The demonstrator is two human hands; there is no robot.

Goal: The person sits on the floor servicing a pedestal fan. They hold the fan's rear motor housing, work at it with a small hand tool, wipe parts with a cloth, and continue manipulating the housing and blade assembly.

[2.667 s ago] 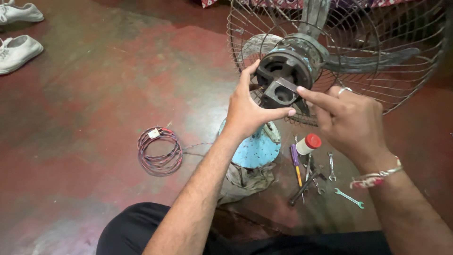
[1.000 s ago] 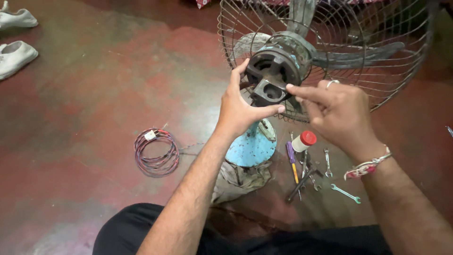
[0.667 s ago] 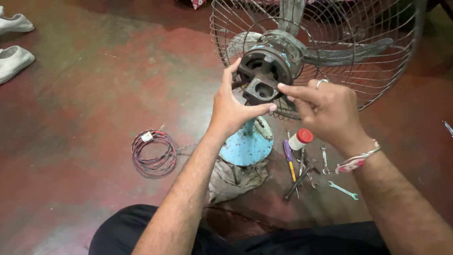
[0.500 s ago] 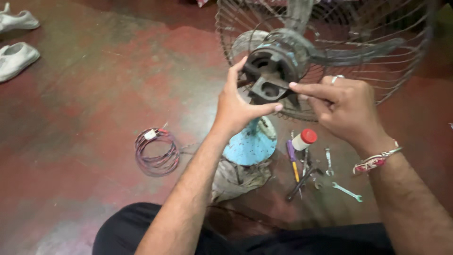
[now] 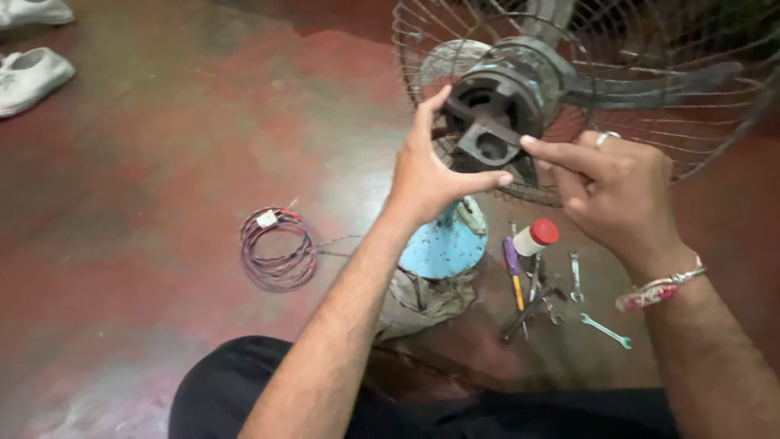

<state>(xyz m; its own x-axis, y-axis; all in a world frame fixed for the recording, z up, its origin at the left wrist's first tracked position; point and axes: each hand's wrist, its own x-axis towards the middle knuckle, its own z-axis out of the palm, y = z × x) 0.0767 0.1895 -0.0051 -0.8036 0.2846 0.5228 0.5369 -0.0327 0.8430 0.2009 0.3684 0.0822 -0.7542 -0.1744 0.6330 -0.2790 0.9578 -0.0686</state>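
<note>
A table fan stands on the red floor with its round dark motor housing [image 5: 496, 97] facing me, in front of the wire guard [image 5: 650, 49]. A dark metal bracket [image 5: 487, 138] lies across the back of the housing. My left hand [image 5: 431, 167] grips the housing and the bracket's left end between thumb and fingers. My right hand [image 5: 609, 191], with a ring and a beaded wristband, presses its fingertips on the bracket's right end.
The fan's pale blue round base [image 5: 443, 244] sits on a crumpled cloth [image 5: 422, 301]. A coil of wire [image 5: 278, 248] lies left of it. A small white bottle with a red cap [image 5: 536, 237], a purple screwdriver [image 5: 513, 272] and several spanners [image 5: 605, 329] lie right. White shoes [image 5: 32, 77] are far left.
The view drifted a little. Both hands stay on the motor housing and bracket, with only small shifts of the fingers.
</note>
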